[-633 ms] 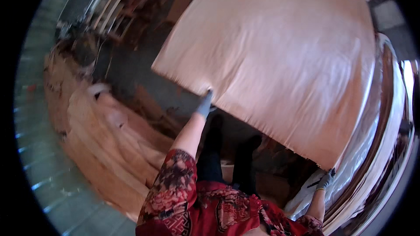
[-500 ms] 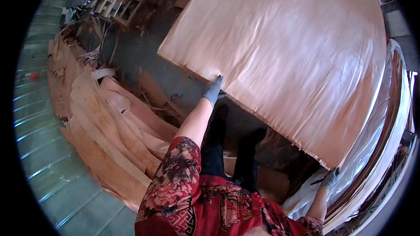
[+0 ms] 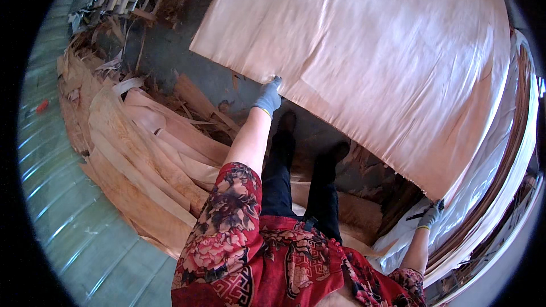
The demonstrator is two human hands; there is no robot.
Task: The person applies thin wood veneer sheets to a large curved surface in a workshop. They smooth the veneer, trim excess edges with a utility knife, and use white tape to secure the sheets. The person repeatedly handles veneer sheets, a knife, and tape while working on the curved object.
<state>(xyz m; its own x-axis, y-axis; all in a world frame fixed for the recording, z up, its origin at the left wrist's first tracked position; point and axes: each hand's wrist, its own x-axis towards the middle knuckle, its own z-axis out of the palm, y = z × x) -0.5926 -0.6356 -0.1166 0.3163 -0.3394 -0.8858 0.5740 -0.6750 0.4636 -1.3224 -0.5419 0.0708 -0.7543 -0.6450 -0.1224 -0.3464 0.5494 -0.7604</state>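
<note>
A large pale wood veneer sheet (image 3: 364,62) fills the upper right, its surface rippled with long creases. My left hand (image 3: 269,95), in a grey glove, is closed on its near edge, thumb on top. My right hand (image 3: 432,215), also gloved, grips the sheet's near right corner. From that hand a thin dark tool (image 3: 417,216) sticks out to the left; its kind is not clear. Most of the fingers of both hands are hidden.
Left of me lies a heap of loose veneer strips (image 3: 136,159), beside a ribbed greenish wall (image 3: 79,233). A curved stack of veneer (image 3: 512,153) with whitish plastic film (image 3: 398,247) stands at the right. Scraps litter the dark floor (image 3: 170,51) near my feet.
Both hands keep their hold on the veneer sheet. Hands, sheet edge and my feet all sit higher in the picture, mostly because the view has shifted.
</note>
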